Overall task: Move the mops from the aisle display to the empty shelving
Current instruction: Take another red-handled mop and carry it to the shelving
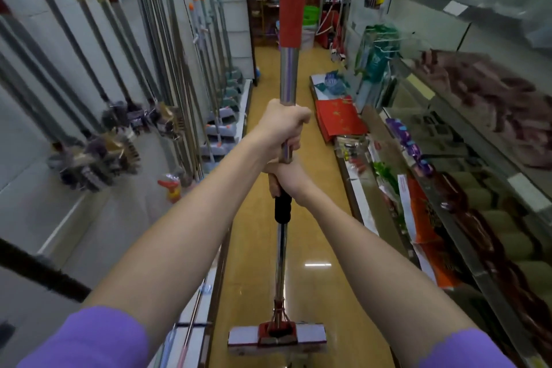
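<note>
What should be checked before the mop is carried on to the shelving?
1. Left hand grips the mop pole: ok.
2. Right hand grips the pole lower down, above the black sleeve: ok.
3. Pole upright: ok.
4. Mop head clear of the floor: cannot tell.
5. Aisle ahead free of obstacles: ok near the person, blurred further on.
6. Empty shelving in view: cannot tell.

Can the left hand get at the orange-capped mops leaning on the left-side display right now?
Probably not: the left hand grips the steel mop handle, and the orange-capped mops stand further down the aisle.
</note>
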{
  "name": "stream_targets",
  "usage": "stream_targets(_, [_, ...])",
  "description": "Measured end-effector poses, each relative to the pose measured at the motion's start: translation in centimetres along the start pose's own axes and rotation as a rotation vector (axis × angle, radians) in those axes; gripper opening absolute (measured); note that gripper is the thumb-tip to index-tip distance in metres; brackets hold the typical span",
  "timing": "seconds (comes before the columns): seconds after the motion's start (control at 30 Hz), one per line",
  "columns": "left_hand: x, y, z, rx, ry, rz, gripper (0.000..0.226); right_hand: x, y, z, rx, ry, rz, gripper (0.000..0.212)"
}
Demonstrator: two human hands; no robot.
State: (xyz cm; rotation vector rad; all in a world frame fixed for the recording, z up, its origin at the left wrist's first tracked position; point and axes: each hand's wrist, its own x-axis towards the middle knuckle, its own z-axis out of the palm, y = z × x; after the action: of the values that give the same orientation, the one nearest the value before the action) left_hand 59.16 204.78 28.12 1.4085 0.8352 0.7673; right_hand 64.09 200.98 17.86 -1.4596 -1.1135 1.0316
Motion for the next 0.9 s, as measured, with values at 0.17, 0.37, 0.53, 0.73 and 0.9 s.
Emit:
stream_targets(0.17, [12.8, 2.5, 0.8, 0.024, 0.031, -0.023, 0.043, 12.6, -1.5, -5.0, 0.009, -0.017, 0.014, 0.042])
stream_targets(0.37, [26.5, 4.4, -0.4, 0.003, 0.027, 0.017, 0.052, 25.8, -3.4, -8.8, 0.011, -0.021, -0.044, 0.041])
stream_targets(0.53, [39.0, 3.8, -1.3, -0.008, -0.004, 0.051, 0.055, 37.6, -2.9, -12.1, -0.009, -0.011, -0.042, 0.039])
stream_targets(0.73, [56.1, 3.0, -4.1, -0.025, -0.016, 0.037, 0.044, 54.2, -2.5, -14.9, -0.034, 0.046, -0.007, 0.038])
stream_targets(0.9, [69.1, 5.0, -5.7, -0.047, -0.059, 0.025, 0.041, 66.6, -4.4, -17.9, -0.055, 0.124, 0.026, 0.039])
